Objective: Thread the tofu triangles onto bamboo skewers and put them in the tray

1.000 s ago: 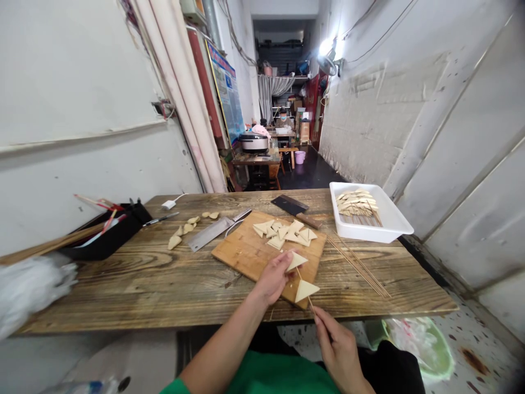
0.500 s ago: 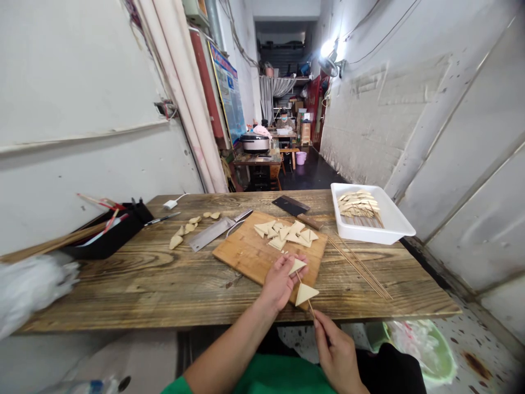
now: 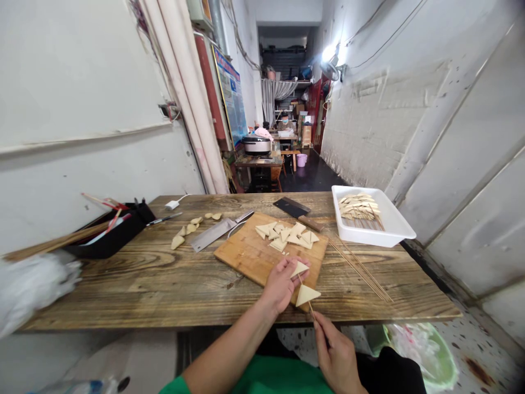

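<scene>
The left hand point(image 3: 279, 284) pinches a pale triangle point(image 3: 300, 268); the right hand point(image 3: 337, 347), below it, pinches the skewer point(image 3: 311, 310). A crooked push could split that triangle.

The one view is head-worn, set above and behind the right hand point(image 3: 336, 347) where it grips a thin stick point(image 3: 311, 310), facing forward and tilted down. It sits near: the grip falls low and right of centre, the left hand point(image 3: 281, 284) just ahead of it. Past the grip, the wide view spans the wooden table point(image 3: 156, 295) and runs down the room to a far grey curtain point(image 3: 268, 101).
</scene>
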`<state>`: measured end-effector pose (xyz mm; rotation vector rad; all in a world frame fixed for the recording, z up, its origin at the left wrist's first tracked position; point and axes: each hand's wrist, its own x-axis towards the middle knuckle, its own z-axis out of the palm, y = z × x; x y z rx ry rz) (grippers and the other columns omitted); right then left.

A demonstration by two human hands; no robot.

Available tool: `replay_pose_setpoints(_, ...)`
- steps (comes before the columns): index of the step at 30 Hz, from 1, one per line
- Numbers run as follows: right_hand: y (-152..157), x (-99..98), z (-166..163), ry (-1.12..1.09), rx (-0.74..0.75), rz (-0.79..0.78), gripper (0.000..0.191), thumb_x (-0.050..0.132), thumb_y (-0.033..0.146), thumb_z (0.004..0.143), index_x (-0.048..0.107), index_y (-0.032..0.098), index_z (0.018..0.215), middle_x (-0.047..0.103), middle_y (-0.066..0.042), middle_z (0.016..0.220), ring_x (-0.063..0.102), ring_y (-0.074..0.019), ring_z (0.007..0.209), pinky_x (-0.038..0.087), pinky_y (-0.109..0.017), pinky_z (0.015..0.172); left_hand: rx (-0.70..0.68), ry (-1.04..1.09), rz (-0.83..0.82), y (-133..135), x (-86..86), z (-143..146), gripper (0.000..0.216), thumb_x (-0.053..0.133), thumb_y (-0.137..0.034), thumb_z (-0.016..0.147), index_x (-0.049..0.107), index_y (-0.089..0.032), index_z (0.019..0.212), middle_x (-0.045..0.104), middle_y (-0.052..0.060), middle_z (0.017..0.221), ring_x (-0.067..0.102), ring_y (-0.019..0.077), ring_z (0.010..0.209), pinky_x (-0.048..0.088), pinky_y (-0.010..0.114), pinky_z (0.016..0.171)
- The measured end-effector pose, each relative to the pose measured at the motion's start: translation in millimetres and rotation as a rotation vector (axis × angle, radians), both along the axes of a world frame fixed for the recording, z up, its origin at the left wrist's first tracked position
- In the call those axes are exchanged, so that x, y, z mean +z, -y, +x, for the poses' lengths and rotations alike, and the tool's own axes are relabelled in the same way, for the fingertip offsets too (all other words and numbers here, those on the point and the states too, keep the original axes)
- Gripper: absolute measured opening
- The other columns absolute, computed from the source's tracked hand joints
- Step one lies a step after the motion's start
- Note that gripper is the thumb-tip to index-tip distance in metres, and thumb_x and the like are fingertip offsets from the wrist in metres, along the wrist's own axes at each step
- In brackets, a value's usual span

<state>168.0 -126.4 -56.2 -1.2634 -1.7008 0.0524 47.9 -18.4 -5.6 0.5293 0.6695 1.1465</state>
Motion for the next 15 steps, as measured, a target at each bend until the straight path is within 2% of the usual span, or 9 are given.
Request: replay_pose_setpoints(15,-7,-2.5,2,0.002,-0.019,-0.034,0.03,0.04,0.026,0.091,0.066,0.013,0.099,0.072,-0.01,0.088,0.07,-0.0184,0.076,0.057,-0.023,0.069,-0.028,-0.005,-0.042,12,-4.3,11,0.026,0.071,-0.028,0.066,0.057,-0.01,0.079,0.064,0.012,0.09,0.061,0.017,0.083,0.047,0.03,0.082)
